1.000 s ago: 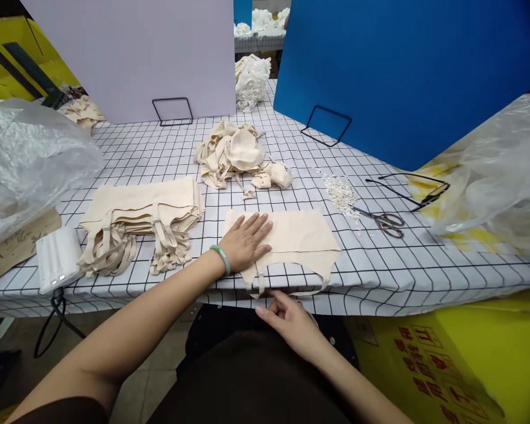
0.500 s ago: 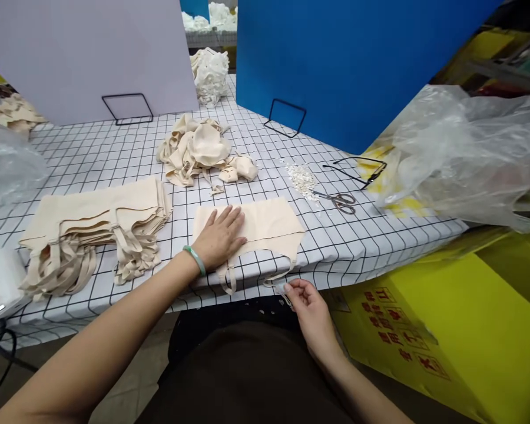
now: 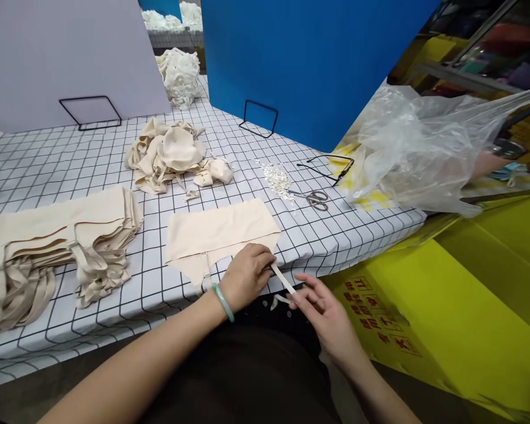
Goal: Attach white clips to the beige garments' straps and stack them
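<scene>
A flat beige garment point(image 3: 221, 231) lies at the table's front edge, its thin strap point(image 3: 282, 281) hanging off the edge. My left hand point(image 3: 246, 275), with a green bangle on the wrist, is closed on the strap where it leaves the garment. My right hand point(image 3: 320, 306) pinches the strap's lower end just below the table edge, pulling it taut between the two hands.
A stack of folded beige garments point(image 3: 57, 241) sits at the left, a loose heap of beige pieces point(image 3: 172, 156) behind. Scissors point(image 3: 313, 199) and small white scraps point(image 3: 277, 176) lie to the right, beside a clear plastic bag point(image 3: 424, 153). Blue and pale boards stand at the back. A yellow box point(image 3: 459, 318) is at right.
My left hand left the flat of the garment and came to the front edge to grip the strap. My right hand rose to the strap's end. The view swung right.
</scene>
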Tool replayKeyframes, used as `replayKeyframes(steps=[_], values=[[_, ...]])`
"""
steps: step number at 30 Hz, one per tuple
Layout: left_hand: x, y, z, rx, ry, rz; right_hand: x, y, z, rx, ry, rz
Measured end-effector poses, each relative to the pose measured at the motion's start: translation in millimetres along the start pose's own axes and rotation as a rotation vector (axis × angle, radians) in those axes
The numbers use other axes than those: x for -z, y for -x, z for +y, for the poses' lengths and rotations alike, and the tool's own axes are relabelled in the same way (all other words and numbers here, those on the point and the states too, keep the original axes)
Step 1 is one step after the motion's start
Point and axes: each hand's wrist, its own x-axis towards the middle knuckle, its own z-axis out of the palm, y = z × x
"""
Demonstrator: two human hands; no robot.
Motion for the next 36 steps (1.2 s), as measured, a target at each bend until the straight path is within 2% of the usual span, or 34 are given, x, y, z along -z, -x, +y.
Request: replayKeyframes(steps=[5,9,12,17,20,22,24,27,28,31,33,36], values=[[-9.0,-3,6,0.027,-0.109,0.047,46,3,-53,0.055,-0.115,-0.274],[-10.2,-2,7,-0.005,-0.135,0.088,58,-18,-93,0.155,-0.212,-0.326],[-8.8,-1,8,-0.004,-0.143,0.095,51,-45,-108,0.255,-0.129,-0.264],[-10.0,1,8,-0.018,-0.168,0.102,23,-79,-121,0.498,-0.004,-0.028],[-12.8,3,7,-0.024,-0.178,0.080,6,-83,-130,0.469,-0.171,-0.071],[-10.7,2,10,-0.025,-0.110,0.077,-3,-81,-134,0.389,-0.235,-0.128],[-1.2,-2,16,0.029,0.063,0.143,-10,-77,-134,0.298,-0.196,-0.180],[26.8,-14,29,0.255,0.421,0.297,-19,-70,-127,0.155,-0.044,-0.248],[37.4,-19,32,0.338,0.534,0.296,-21,-67,-123,0.116,0.014,-0.275],[60.9,-29,33,0.495,0.766,0.107,-28,-59,-109,0.070,0.154,-0.345],[65.9,-28,30,0.537,0.794,-0.006,-32,-54,-101,0.086,0.223,-0.374],[63.3,-20,22,0.555,0.729,-0.030,-36,-52,-93,0.104,0.286,-0.387]])
